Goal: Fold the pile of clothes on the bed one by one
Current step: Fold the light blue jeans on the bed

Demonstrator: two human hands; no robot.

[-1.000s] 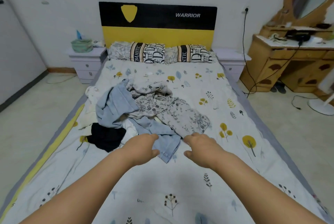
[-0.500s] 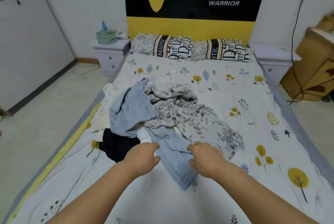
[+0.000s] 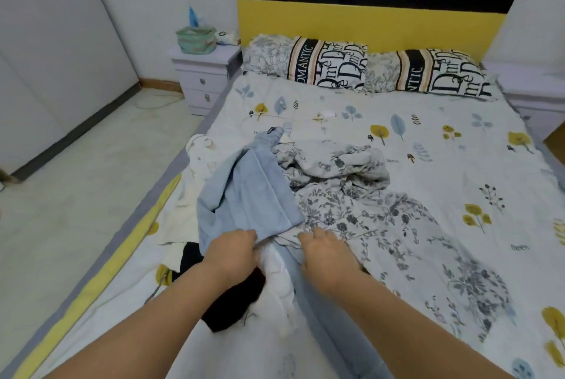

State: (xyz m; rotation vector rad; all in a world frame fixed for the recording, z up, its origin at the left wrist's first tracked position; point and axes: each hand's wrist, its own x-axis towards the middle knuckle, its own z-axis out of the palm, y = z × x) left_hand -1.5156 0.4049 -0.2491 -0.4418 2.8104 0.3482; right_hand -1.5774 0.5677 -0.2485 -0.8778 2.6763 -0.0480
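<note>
1. Left hand (image 3: pixel 230 253) pinches the lower edge of the blue garment (image 3: pixel 247 195), fingers curled.
2. Right hand (image 3: pixel 328 253) rests on the floral garment (image 3: pixel 382 219); whether it grips cannot be told.
3. Pile of clothes (image 3: pixel 305 210) sits centre frame on the bed (image 3: pixel 428 121).

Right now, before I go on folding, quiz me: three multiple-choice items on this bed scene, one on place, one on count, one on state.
1. The black garment lies: A) on the pillows B) beneath the left hand C) on the floor
2. Pillows at the headboard: A) one B) two C) four
3. The blue garment is: A) folded flat B) hung up C) crumpled in the pile

B: it shows under that wrist. B: two lie side by side. C: it is bunched atop the heap.
</note>
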